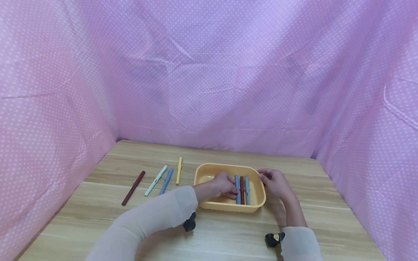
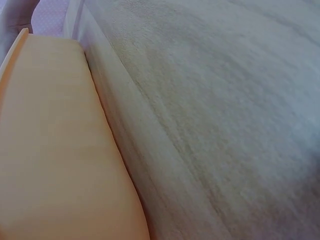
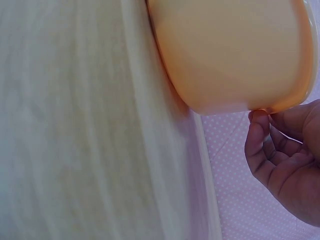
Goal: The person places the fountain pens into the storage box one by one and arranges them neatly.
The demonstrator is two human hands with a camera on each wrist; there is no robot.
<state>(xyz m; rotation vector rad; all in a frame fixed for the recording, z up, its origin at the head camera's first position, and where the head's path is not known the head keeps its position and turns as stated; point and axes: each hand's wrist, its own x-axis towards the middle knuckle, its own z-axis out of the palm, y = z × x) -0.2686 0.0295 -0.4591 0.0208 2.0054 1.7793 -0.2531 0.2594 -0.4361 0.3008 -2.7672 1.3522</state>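
A shallow yellow-orange plastic box (image 1: 228, 207) stands on the table, its long side also filling the left of the left wrist view. My left hand (image 1: 222, 185) reaches down inside it, fingers bent against a blue pen (image 1: 237, 197) and hiding part of that pen. Right beside the blue pen lie a dark red pen (image 1: 242, 192) and a grey-blue pen (image 1: 247, 192), side by side on the box floor. At the box's right end, my right hand (image 1: 275, 183) holds the rim; thumb and curled fingers meet at its edge in the right wrist view.
Left of the box, another dark red pen (image 1: 133, 188), a pale mint pen (image 1: 156, 181), a second blue pen (image 1: 166, 181) and a yellow pen (image 1: 179, 171) lie apart on the wooden table (image 1: 228, 235). Pink dotted cloth (image 1: 215, 90) hangs around the back and sides.
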